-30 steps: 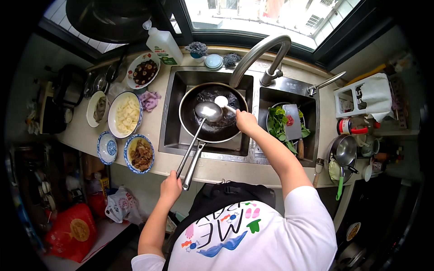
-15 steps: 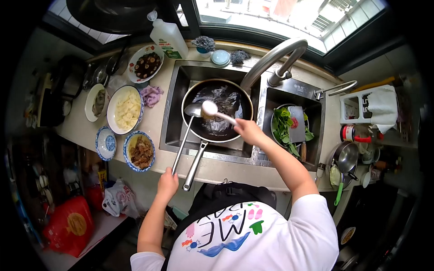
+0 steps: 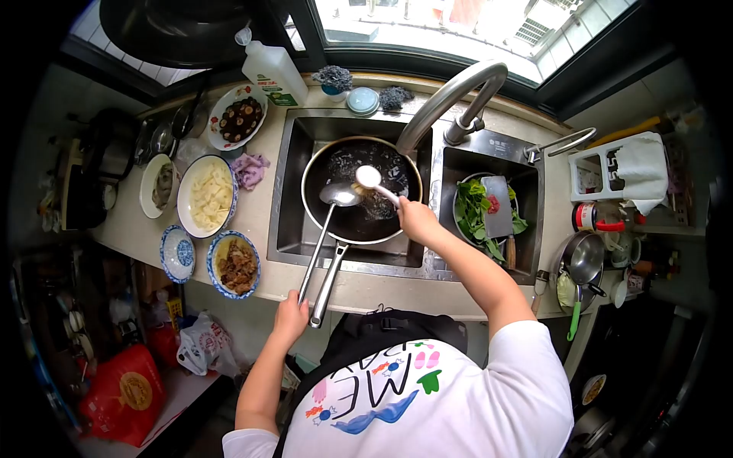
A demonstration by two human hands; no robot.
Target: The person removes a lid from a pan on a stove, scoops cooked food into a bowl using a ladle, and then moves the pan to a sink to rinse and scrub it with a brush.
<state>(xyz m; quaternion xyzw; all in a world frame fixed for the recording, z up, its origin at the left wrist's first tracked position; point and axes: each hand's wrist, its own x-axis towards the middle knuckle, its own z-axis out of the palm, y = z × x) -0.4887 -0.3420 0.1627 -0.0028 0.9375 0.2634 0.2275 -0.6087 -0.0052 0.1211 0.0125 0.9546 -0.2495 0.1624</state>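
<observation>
A dark pan with a metal handle sits in the left sink basin, with water in it. My left hand is closed round the handle end of a metal ladle, whose head is over the pan. In my right hand is a brush with a pale handle and round white head, held over the pan near the ladle's head. The brush's bristles show only in part. The pan's own handle lies just right of my left hand, over the counter edge.
The faucet arches behind the pan. Leafy greens and a cleaver are in the right basin. Bowls of pale slices and brown pieces stand left, near a plate of mushrooms. A white bottle stands behind.
The brush has moved a little right within the pan area, and the ladle's head has shifted slightly right and down. Both hands keep their hold. The whole view has shifted slightly.
</observation>
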